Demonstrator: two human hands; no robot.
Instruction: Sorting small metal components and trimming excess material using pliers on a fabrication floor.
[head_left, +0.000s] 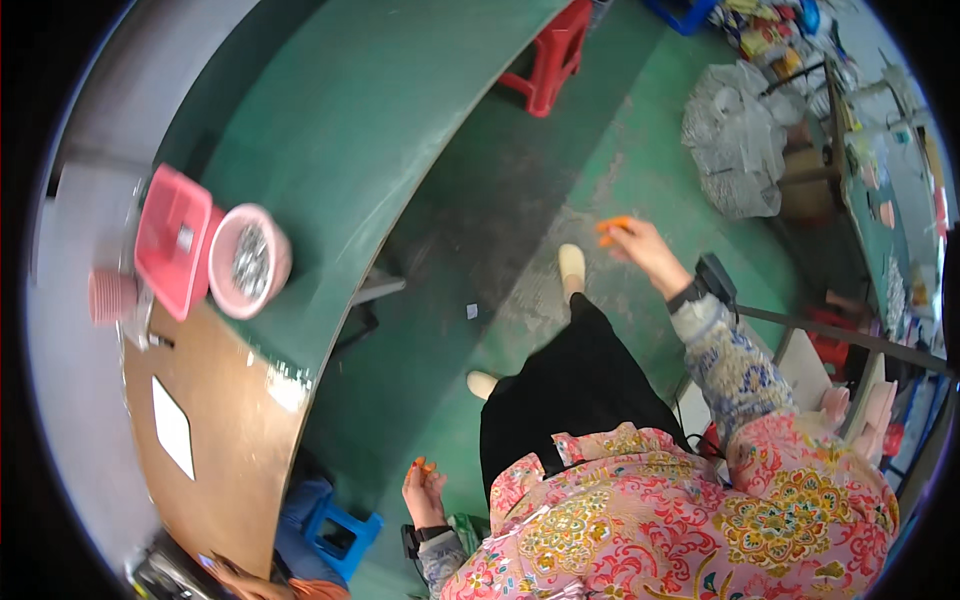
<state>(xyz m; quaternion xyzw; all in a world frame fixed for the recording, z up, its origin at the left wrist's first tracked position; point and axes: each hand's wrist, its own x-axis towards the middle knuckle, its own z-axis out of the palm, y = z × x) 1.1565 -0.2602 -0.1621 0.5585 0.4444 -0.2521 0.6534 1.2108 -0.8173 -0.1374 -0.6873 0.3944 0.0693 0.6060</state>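
My right hand [645,256] is held out over the green floor, its fingers loosely stretched and slightly blurred. Nothing shows in it except orange coverings, probably finger cots [614,226], on some fingertips. Lower and to the left, my left hand [424,494] hangs at my side with fingers loosely curled and apart. It also has orange fingertips and no visible object. Neither hand touches a table. Dark bands with small devices circle both wrists. On the table at left stands a pink bucket [279,272] of small metallic-looking pieces [251,262], beside a pink basket [166,240].
A long green table [330,150] curves along the left, meeting a brown tabletop [230,400] with a white sheet [173,428]. Another person's hand [245,582] is at lower left, near a blue stool [340,535]. A red stool [556,60] and clear plastic bags [735,140] stand ahead.
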